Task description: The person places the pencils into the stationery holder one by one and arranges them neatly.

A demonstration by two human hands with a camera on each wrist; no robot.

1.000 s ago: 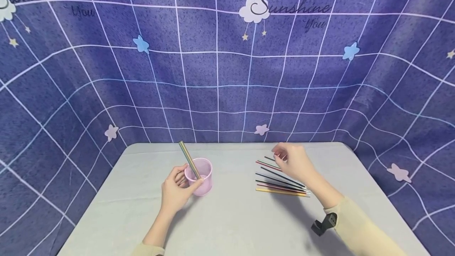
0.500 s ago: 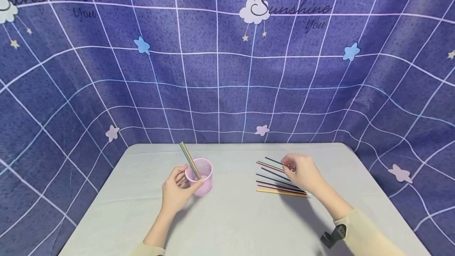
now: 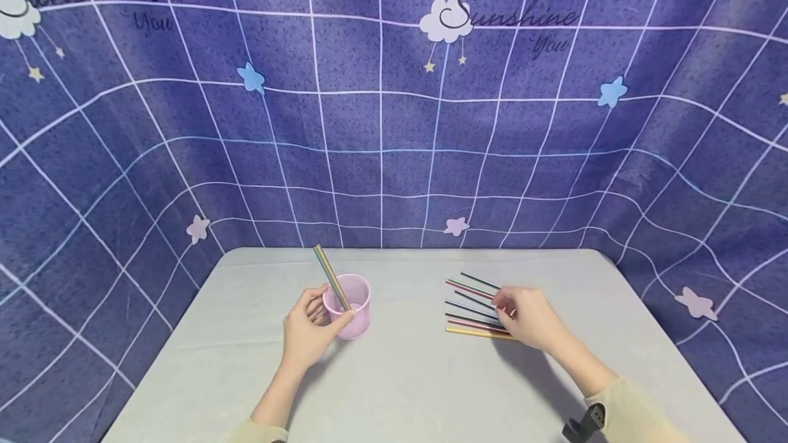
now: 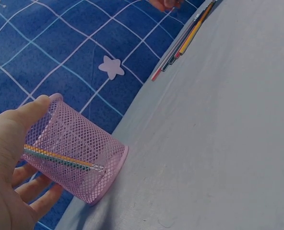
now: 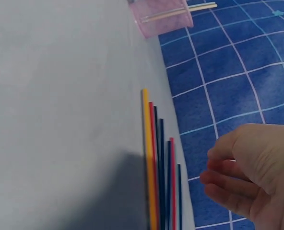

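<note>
My left hand (image 3: pixel 306 337) grips a pink mesh pen holder (image 3: pixel 360 323) at the left of the table, thumb at the rim and fingers around the far side. A few thin pencils (image 3: pixel 331 275) lean out of it toward the back left. The left wrist view shows the mesh wall (image 4: pixel 79 139) with a yellow pencil (image 4: pixel 60 155) behind it. My right hand (image 3: pixel 531 318) hovers over several loose pencils fanned out on the right, hiding their right ends. Its fingers are loosely bent with nothing between them. A yellow pencil (image 3: pixel 477 332) lies nearest me, a dark pencil (image 3: pixel 479 279) farthest.
A pale grey cloth covers the table (image 3: pixel 400 388). Behind and at both sides hangs a blue curtain (image 3: pixel 400 122) with a grid, stars and clouds. A black device (image 3: pixel 585 422) is strapped at the right sleeve cuff.
My right hand has moved right and toward me, from the back ends of the pencils to over their right ends. The left hand still holds the pen holder in place.
</note>
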